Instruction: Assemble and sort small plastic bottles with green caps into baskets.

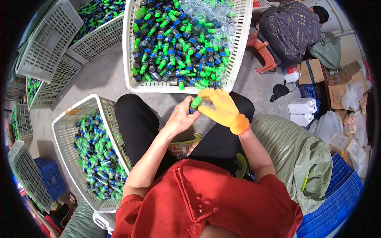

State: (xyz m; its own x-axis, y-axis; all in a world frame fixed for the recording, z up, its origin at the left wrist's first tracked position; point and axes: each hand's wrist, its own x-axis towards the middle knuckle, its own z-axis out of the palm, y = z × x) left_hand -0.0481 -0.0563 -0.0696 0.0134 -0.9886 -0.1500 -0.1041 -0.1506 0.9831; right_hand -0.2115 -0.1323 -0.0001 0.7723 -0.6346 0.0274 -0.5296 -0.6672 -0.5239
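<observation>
My bare left hand is closed round a small dark bottle with a green top, held tilted over my lap. Beside the bottle's top is my right hand in an orange glove, its thumb and fingers curved round a faint, see-through shape that is too blurred to name. Just beyond both hands, a white crate holds a heap of small dark bottles with green tops and blue bands. Clear plastic pieces lie heaped at that crate's far right.
At my left stands another white crate of similar bottles. More crates stand at the far left. A large green sack lies at my right, near white jugs. Another person sits at the far right by a red stool.
</observation>
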